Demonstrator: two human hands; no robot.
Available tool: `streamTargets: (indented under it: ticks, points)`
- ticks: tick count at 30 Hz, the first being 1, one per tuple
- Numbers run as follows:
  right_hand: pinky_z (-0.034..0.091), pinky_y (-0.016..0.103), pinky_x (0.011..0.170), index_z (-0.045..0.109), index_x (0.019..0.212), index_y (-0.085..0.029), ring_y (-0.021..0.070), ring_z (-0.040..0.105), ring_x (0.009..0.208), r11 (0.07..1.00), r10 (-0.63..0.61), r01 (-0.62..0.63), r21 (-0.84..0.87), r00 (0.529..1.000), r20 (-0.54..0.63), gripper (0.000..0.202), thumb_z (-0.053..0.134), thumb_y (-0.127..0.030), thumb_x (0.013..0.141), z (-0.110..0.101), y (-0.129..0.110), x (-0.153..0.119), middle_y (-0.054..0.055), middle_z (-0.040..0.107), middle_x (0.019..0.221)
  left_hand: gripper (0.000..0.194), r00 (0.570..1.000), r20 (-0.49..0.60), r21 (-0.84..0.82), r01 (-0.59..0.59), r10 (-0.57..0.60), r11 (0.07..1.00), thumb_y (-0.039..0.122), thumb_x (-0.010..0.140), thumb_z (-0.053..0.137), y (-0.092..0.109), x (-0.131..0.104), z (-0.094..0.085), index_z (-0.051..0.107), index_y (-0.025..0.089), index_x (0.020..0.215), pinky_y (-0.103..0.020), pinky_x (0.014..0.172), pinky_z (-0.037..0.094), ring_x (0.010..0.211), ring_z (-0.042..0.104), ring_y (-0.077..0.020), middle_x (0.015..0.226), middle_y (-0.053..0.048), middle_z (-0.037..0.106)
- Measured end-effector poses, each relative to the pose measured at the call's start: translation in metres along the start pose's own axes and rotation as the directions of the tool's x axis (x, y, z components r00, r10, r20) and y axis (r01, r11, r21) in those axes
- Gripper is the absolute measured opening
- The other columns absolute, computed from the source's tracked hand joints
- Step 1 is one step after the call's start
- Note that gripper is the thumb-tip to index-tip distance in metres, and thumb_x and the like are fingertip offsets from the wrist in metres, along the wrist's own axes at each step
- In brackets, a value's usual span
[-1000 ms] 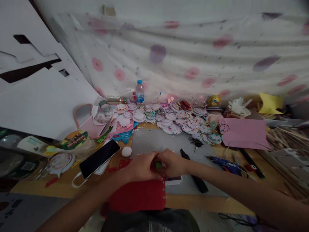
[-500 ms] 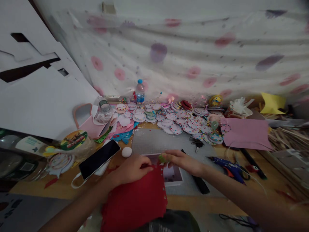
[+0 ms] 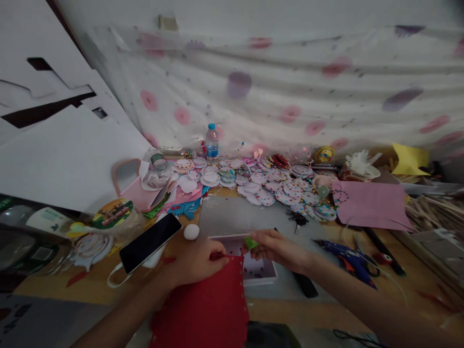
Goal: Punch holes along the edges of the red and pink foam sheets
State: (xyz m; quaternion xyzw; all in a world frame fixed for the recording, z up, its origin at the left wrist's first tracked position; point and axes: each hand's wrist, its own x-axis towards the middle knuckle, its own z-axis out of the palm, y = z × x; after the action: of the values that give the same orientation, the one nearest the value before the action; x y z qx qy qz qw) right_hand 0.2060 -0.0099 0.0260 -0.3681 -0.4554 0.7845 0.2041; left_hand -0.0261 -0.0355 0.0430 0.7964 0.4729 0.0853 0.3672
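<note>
My left hand [image 3: 199, 261] pinches the top edge of a red sheet [image 3: 210, 304], which hangs down over the table's front edge. Small dots line the sheet's right side. In my right hand [image 3: 277, 249] is a small green piece [image 3: 251, 242], held between the fingers just right of the sheet's upper corner. Beneath that hand lies a shallow white box [image 3: 261, 279] with small dark and red bits inside. The box rests on a grey mat [image 3: 232, 212].
Behind the mat are many decorated white discs [image 3: 264, 195] and a water bottle [image 3: 212, 141]. A phone [image 3: 150, 241] and a white egg-shaped object [image 3: 191, 232] lie left. Keys [image 3: 297, 220], a blue glue gun [image 3: 346, 256] and pink paper [image 3: 373, 204] are at right.
My right hand has moved slightly right, away from the sheet's corner, with the green piece still in its fingers. The red sheet's top corner sits a little lower and further left.
</note>
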Motion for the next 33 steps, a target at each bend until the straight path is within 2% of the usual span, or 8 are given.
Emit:
streamTargets:
  ticks: [3, 5, 7, 10, 13, 26, 29, 33]
  points:
    - [0.040, 0.023, 0.062, 0.059, 0.083, -0.014, 0.0106, 0.050, 0.064, 0.942, -0.125, 0.111, -0.317, 0.992, -0.023, 0.029, 0.063, -0.043, 0.077, 0.003, -0.002, -0.002, 0.000, 0.057, 0.074, 0.023, 0.999, -0.026, -0.016, 0.027, -0.027, 1.000, 0.026, 0.082, 0.049, -0.002, -0.003, 0.003, 0.066, 0.014, 0.075, -0.021, 0.057, 0.037, 0.066, 0.057, -0.0151, 0.070, -0.001, 0.066]
    - [0.038, 0.022, 0.059, 0.058, 0.082, -0.015, 0.0108, 0.047, 0.064, 0.815, -0.200, 0.160, -0.557, 0.980, -0.012, 0.023, 0.066, -0.035, 0.074, 0.008, -0.006, -0.005, -0.003, 0.053, 0.070, 0.023, 0.998, -0.043, -0.018, 0.036, -0.037, 0.999, 0.026, 0.083, 0.049, -0.003, -0.005, 0.006, 0.066, 0.014, 0.074, -0.021, 0.055, 0.036, 0.064, 0.057, -0.0147, 0.068, -0.001, 0.066]
    - [0.038, 0.023, 0.061, 0.059, 0.084, -0.016, 0.0122, 0.048, 0.067, 0.627, -0.262, 0.200, -0.753, 0.964, 0.038, 0.019, 0.067, -0.029, 0.073, 0.014, -0.013, -0.009, -0.002, 0.054, 0.074, 0.023, 0.999, -0.047, -0.023, 0.026, -0.027, 0.999, 0.026, 0.083, 0.048, -0.003, -0.007, 0.009, 0.067, 0.015, 0.076, -0.021, 0.054, 0.036, 0.064, 0.058, -0.0145, 0.070, -0.001, 0.067]
    - [0.040, 0.025, 0.072, 0.061, 0.093, -0.017, 0.0161, 0.053, 0.081, 0.374, -0.270, 0.264, -0.889, 0.948, 0.168, 0.022, 0.067, -0.023, 0.073, 0.025, -0.024, -0.013, 0.003, 0.059, 0.089, 0.022, 0.998, -0.056, -0.036, -0.006, 0.004, 0.999, 0.024, 0.083, 0.048, -0.001, -0.007, 0.013, 0.068, 0.016, 0.078, -0.022, 0.057, 0.037, 0.067, 0.059, -0.0150, 0.074, -0.001, 0.069]
    - [0.041, 0.028, 0.080, 0.060, 0.097, -0.017, 0.0194, 0.055, 0.092, 0.266, -0.227, 0.305, -0.914, 0.942, 0.248, 0.023, 0.066, -0.022, 0.075, 0.032, -0.030, -0.012, 0.007, 0.059, 0.100, 0.021, 0.998, -0.058, -0.034, -0.005, 0.003, 0.999, 0.023, 0.083, 0.049, 0.003, -0.007, 0.015, 0.068, 0.017, 0.077, -0.022, 0.058, 0.038, 0.068, 0.060, -0.0156, 0.074, -0.001, 0.070]
    - [0.042, 0.031, 0.078, 0.061, 0.092, -0.016, 0.0222, 0.056, 0.090, 0.084, -0.136, 0.291, -0.953, 0.951, 0.278, 0.021, 0.066, -0.028, 0.075, 0.033, -0.036, -0.008, 0.008, 0.061, 0.096, 0.022, 0.995, -0.095, -0.083, 0.026, -0.034, 0.996, 0.023, 0.083, 0.049, 0.002, -0.006, 0.020, 0.068, 0.017, 0.075, -0.023, 0.057, 0.038, 0.065, 0.058, -0.0154, 0.070, -0.001, 0.068]
    - [0.041, 0.031, 0.080, 0.062, 0.094, -0.016, 0.0218, 0.057, 0.090, 0.131, -0.139, 0.321, -0.938, 0.943, 0.303, 0.022, 0.065, -0.028, 0.075, 0.032, -0.036, -0.006, 0.008, 0.062, 0.098, 0.021, 0.993, -0.108, -0.097, 0.029, -0.039, 0.995, 0.023, 0.084, 0.049, 0.001, -0.007, 0.021, 0.067, 0.017, 0.076, -0.023, 0.057, 0.037, 0.065, 0.057, -0.0150, 0.069, -0.001, 0.067]
    - [0.042, 0.027, 0.076, 0.063, 0.093, -0.016, 0.0184, 0.057, 0.085, 0.276, -0.114, 0.363, -0.890, 0.932, 0.345, 0.021, 0.065, -0.023, 0.074, 0.031, -0.038, -0.003, 0.005, 0.064, 0.095, 0.021, 0.993, -0.112, -0.140, 0.027, -0.043, 0.990, 0.024, 0.084, 0.049, 0.001, -0.008, 0.020, 0.068, 0.018, 0.081, -0.023, 0.062, 0.040, 0.069, 0.059, -0.0157, 0.074, -0.001, 0.069]
